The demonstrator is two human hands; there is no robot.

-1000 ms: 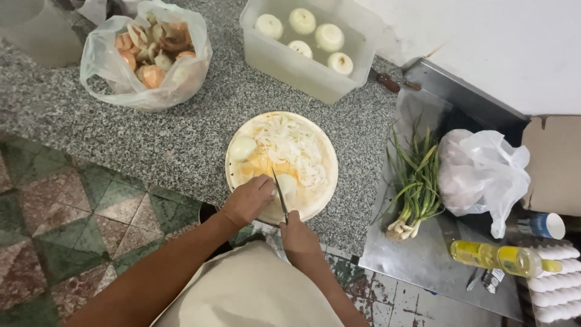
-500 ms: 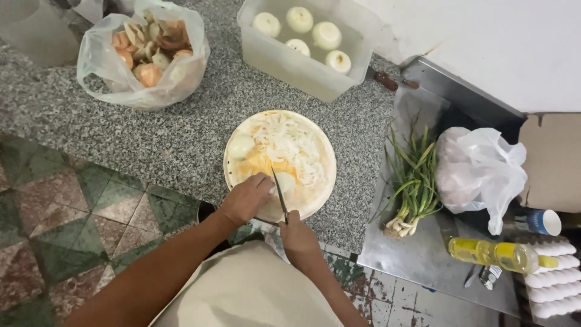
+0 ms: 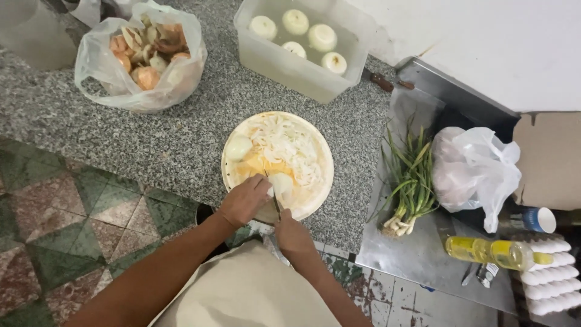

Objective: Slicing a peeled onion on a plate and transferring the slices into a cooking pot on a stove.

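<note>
Knife [image 3: 273,195] barely shifted, right hand [image 3: 293,233] fingers clamped on it, left hand [image 3: 244,200] fingers gripping onion [image 3: 282,183]

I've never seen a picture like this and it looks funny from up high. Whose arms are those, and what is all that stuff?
The camera sits on a person's head and looks down, so the arms are that person's own. The left hand steadies a peeled onion on a round cutting board, among sliced onion. The right hand holds a knife against it. On the stone counter are a bag of peels and a tub of peeled onions in water. To the right lie green onions and an oil bottle.
</note>
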